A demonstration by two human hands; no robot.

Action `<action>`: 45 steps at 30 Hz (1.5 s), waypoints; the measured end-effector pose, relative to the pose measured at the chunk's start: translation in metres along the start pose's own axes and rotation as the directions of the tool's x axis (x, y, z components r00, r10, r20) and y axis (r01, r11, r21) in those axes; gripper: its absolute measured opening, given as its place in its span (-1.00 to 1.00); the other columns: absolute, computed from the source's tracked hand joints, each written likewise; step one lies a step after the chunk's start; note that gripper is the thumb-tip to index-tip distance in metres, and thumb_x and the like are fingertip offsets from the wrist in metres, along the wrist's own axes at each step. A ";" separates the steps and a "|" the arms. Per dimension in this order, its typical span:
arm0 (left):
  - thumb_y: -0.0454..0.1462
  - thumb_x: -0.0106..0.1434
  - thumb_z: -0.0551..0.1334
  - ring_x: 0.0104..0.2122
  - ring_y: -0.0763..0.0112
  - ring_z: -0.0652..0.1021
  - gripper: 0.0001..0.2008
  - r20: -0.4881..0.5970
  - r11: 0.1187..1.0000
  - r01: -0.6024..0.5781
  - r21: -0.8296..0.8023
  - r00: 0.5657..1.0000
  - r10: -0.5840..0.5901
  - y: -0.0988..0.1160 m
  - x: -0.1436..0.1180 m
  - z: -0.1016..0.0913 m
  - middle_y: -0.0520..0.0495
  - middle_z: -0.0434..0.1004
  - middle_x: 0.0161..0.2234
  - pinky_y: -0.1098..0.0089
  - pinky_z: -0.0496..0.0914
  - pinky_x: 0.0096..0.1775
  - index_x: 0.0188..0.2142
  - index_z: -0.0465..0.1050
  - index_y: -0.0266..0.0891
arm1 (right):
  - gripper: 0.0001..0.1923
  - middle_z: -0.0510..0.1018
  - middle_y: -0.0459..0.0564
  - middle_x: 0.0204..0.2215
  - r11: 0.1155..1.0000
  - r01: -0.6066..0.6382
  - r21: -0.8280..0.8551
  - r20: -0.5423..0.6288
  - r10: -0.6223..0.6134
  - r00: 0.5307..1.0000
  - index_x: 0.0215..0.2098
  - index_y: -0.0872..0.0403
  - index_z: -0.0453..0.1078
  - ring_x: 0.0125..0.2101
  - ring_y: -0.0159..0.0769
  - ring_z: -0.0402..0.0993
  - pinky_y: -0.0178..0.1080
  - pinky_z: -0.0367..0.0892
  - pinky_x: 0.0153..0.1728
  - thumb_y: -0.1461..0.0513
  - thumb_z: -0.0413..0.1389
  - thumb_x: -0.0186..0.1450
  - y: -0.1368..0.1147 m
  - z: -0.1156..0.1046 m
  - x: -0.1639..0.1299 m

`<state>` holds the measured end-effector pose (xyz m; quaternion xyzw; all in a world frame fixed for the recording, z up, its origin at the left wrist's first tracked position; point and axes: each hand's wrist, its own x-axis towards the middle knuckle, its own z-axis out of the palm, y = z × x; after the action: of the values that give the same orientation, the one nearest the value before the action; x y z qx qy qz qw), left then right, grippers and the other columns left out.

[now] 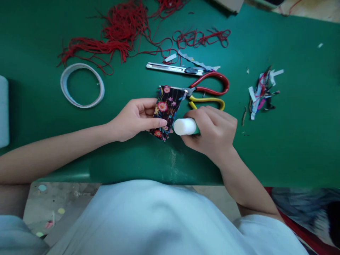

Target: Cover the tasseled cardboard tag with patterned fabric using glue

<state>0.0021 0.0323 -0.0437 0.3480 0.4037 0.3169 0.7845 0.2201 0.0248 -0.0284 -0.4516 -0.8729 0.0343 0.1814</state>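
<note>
Between the thumb and fingers of my left hand [138,118] is a small black piece of floral fabric [167,109], held tilted above the green table. My right hand [215,131] is closed around a glue stick [186,126] with a white end and a bit of green showing. The white end is close to the fabric's right edge; I cannot tell whether they touch. Just beyond the hands lie scissors [211,92] with one red and one yellow handle, their blades partly behind the fabric. A snap-off utility knife [175,68] rests past the scissors.
A roll of tape [82,85] lies to the left, near a heap of red cords [124,24]. More tangled red cord [202,38] sits at the back. Fabric and paper scraps [261,92] are piled on the right. A pale object [3,111] stands at the left edge.
</note>
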 end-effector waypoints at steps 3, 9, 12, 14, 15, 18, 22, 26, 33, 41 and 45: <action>-0.18 -0.04 0.50 -0.16 0.17 0.64 -0.63 -0.035 1.000 -0.004 0.028 0.999 0.005 0.000 -0.001 0.002 -0.01 0.65 -0.28 0.28 0.60 -0.17 -0.25 0.54 -0.27 | -0.93 0.48 -0.04 -0.57 0.992 0.035 -0.117 -0.022 -0.038 0.999 -0.39 0.02 0.32 -0.54 -0.28 0.33 -0.23 0.12 -0.53 0.20 0.05 0.24 0.000 0.003 0.000; -0.17 -0.01 0.49 -0.17 0.16 0.65 -0.67 -0.047 1.000 -0.001 0.023 0.999 0.002 0.000 -0.003 0.006 0.00 0.66 -0.31 0.23 0.59 -0.10 -0.28 0.54 -0.27 | -0.80 0.39 -0.04 -0.62 0.964 0.042 -0.262 -0.002 -0.044 0.999 -0.44 0.02 0.32 -0.57 -0.31 0.23 -0.20 0.00 -0.54 0.16 -0.01 0.32 0.001 0.005 0.000; -0.18 -0.01 0.48 -0.20 0.18 0.66 -0.66 -0.071 0.999 0.016 0.030 0.997 -0.014 0.001 -0.004 0.006 0.01 0.66 -0.31 0.31 0.61 -0.21 -0.26 0.53 -0.26 | -0.78 0.35 -0.05 -0.64 0.943 0.049 -0.329 -0.036 -0.065 0.997 -0.46 0.01 0.31 -0.58 -0.31 0.19 -0.19 -0.03 -0.53 0.17 -0.01 0.34 0.000 0.005 0.001; -0.19 0.02 0.47 -0.26 0.22 0.66 -0.66 -0.080 0.999 0.022 0.031 0.997 -0.019 0.001 -0.004 0.005 0.02 0.66 -0.32 0.39 0.60 -0.33 -0.22 0.52 -0.24 | -0.79 0.36 -0.05 -0.64 0.936 0.055 -0.349 -0.065 -0.083 0.994 -0.45 0.01 0.31 -0.57 -0.31 0.20 -0.19 -0.02 -0.53 0.18 0.00 0.35 -0.001 0.005 0.001; -0.20 0.04 0.46 -0.28 0.23 0.67 -0.66 -0.078 0.999 0.024 0.029 0.997 -0.022 0.002 -0.004 0.005 0.02 0.66 -0.32 0.41 0.59 -0.36 -0.20 0.51 -0.23 | -0.79 0.36 -0.05 -0.64 0.935 0.052 -0.351 -0.070 -0.081 0.994 -0.44 0.01 0.31 -0.56 -0.30 0.21 -0.19 -0.01 -0.52 0.18 0.00 0.36 -0.002 0.005 0.001; -0.20 0.08 0.44 -0.25 0.22 0.66 -0.65 -0.052 0.999 0.029 0.015 0.998 -0.028 0.003 -0.003 0.003 0.01 0.65 -0.29 0.37 0.61 -0.32 -0.15 0.48 -0.21 | -0.80 0.39 -0.02 -0.60 0.940 0.017 -0.342 -0.045 -0.035 0.998 -0.39 0.00 0.32 -0.53 -0.27 0.27 -0.18 0.03 -0.50 0.14 -0.02 0.37 -0.003 0.004 0.000; -0.20 0.10 0.43 -0.20 0.22 0.66 -0.65 -0.034 1.000 0.013 0.012 0.999 -0.012 0.003 -0.002 0.002 0.00 0.65 -0.27 0.34 0.61 -0.24 -0.14 0.46 -0.22 | -0.84 0.45 0.03 -0.49 0.950 -0.016 -0.311 0.010 0.020 1.000 -0.33 0.01 0.30 -0.46 -0.22 0.31 -0.18 0.07 -0.44 0.19 -0.07 0.36 -0.005 0.001 0.000; -0.20 0.10 0.43 -0.19 0.22 0.65 -0.67 -0.022 1.000 -0.009 0.008 1.000 0.009 0.003 -0.001 0.001 0.01 0.64 -0.26 0.33 0.59 -0.19 -0.16 0.45 -0.21 | -0.85 0.47 0.10 -0.38 0.956 0.021 -0.293 0.075 0.001 0.997 -0.28 0.05 0.29 -0.39 -0.15 0.35 -0.15 0.12 -0.39 0.23 -0.09 0.33 -0.006 -0.002 0.002; -0.17 0.11 0.42 -0.12 0.13 0.63 -0.63 -0.014 0.999 0.002 0.041 1.000 -0.001 0.001 -0.001 -0.001 -0.02 0.63 -0.21 0.25 0.59 -0.16 -0.12 0.44 -0.20 | -0.84 0.48 0.15 -0.30 0.975 -0.029 -0.220 0.141 0.061 0.988 -0.23 0.06 0.27 -0.31 -0.09 0.39 -0.14 0.17 -0.34 0.24 -0.13 0.35 -0.007 -0.002 0.003; -0.14 0.10 0.43 -0.12 0.15 0.64 -0.60 -0.031 0.999 0.034 0.031 0.999 -0.033 0.002 -0.001 0.001 -0.04 0.65 -0.19 0.26 0.61 -0.18 -0.12 0.42 -0.21 | -0.80 0.51 0.13 -0.30 0.951 -0.023 -0.307 0.073 0.048 0.996 -0.16 0.03 0.29 -0.31 -0.13 0.40 -0.13 0.21 -0.29 0.25 -0.16 0.39 -0.010 0.001 0.002; -0.15 0.10 0.43 -0.16 0.17 0.65 -0.61 -0.039 0.999 0.043 -0.001 0.998 -0.043 0.004 -0.002 0.002 -0.01 0.66 -0.24 0.29 0.62 -0.20 -0.13 0.42 -0.21 | -0.80 0.50 0.12 -0.31 0.946 -0.059 -0.318 -0.011 0.058 0.998 -0.16 0.02 0.30 -0.32 -0.13 0.39 -0.11 0.20 -0.30 0.23 -0.15 0.39 -0.010 0.007 -0.001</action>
<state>0.0023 0.0325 -0.0390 0.3327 0.4266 0.3067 0.7832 0.2099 0.0189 -0.0328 -0.5006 -0.8532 -0.1019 0.1056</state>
